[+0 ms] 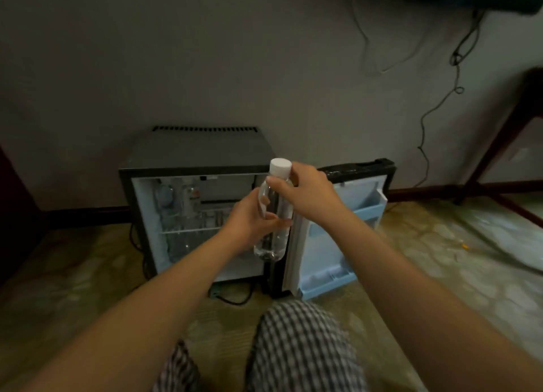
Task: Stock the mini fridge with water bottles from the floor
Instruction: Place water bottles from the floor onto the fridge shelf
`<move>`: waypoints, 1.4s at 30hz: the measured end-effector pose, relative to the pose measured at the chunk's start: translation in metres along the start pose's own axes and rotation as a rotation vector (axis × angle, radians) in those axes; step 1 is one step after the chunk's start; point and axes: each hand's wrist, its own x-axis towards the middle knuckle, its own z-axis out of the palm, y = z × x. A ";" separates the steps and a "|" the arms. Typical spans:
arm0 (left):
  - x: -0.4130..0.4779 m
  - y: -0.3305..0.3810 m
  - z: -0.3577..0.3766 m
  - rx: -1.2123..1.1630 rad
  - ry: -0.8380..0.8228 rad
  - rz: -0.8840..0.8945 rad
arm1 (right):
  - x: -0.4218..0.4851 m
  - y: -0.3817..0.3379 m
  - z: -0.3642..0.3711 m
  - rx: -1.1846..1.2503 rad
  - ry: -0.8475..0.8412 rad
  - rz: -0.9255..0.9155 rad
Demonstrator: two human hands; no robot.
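- The bottle (277, 208) is in the air, upright, in front of the open fridge (199, 152). It sits level with the right edge of the opening and is not yet inside.
- The left grip (252, 221) is wrapped round the bottle's middle, fingers curled at the front. It probably carries the weight.
- The right grip (308, 194) pinches the bottle's shoulder just under the white cap (281, 166), thumb toward the camera. That looks like a steadying hold that keeps the bottle vertical, or a hand-over from one grip to the other; I cannot tell which.
- The door (346, 233) is swung wide to the right, so the whole opening and the door racks can be reached without either arm crossing the door.
- Clear bottles (176, 197) already stand at the back left above the wire shelf (188, 231), and more blurred ones show below it. The right half of the shelf looks freer, so it is the likely spot.
- The person sits low on the floor (73, 288), with a checked knee (296, 347) close to the fridge, which keeps the shelves within arm's reach.
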 end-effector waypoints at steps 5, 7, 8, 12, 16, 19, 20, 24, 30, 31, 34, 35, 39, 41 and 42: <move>0.016 -0.036 -0.040 -0.005 -0.024 -0.062 | 0.027 -0.018 0.047 0.076 -0.042 0.028; 0.020 -0.051 -0.052 -0.012 -0.013 -0.094 | 0.039 -0.020 0.070 0.095 -0.066 0.050; 0.023 -0.059 -0.056 -0.023 0.004 -0.118 | 0.045 -0.021 0.081 0.108 -0.068 0.059; 0.038 -0.093 -0.070 -0.019 0.064 -0.186 | 0.067 -0.019 0.130 0.120 -0.075 0.096; 0.060 -0.121 -0.084 0.157 0.023 -0.268 | 0.083 -0.013 0.168 0.119 -0.071 0.104; 0.073 -0.140 -0.086 0.220 0.016 -0.323 | 0.093 -0.006 0.187 0.070 -0.069 0.112; 0.075 -0.144 -0.085 0.231 0.028 -0.332 | 0.095 -0.004 0.192 0.064 -0.075 0.119; 0.081 -0.162 -0.087 0.257 0.053 -0.345 | 0.105 0.002 0.211 0.051 -0.106 0.128; 0.097 -0.182 -0.094 0.245 0.029 -0.333 | 0.126 0.013 0.229 0.026 -0.115 0.131; 0.100 -0.185 -0.094 0.235 0.034 -0.333 | 0.130 0.015 0.233 0.024 -0.118 0.122; 0.104 -0.191 -0.093 0.218 0.033 -0.352 | 0.135 0.018 0.240 0.027 -0.128 0.074; 0.106 -0.194 -0.093 0.213 0.036 -0.355 | 0.138 0.019 0.243 0.034 -0.130 0.066; 0.118 -0.203 -0.095 0.186 0.074 -0.359 | 0.152 0.025 0.256 0.088 -0.109 0.080; 0.124 -0.208 -0.096 0.170 0.098 -0.378 | 0.159 0.027 0.263 0.126 -0.099 0.099; 0.127 -0.210 -0.096 0.159 0.108 -0.389 | 0.161 0.027 0.266 0.145 -0.093 0.111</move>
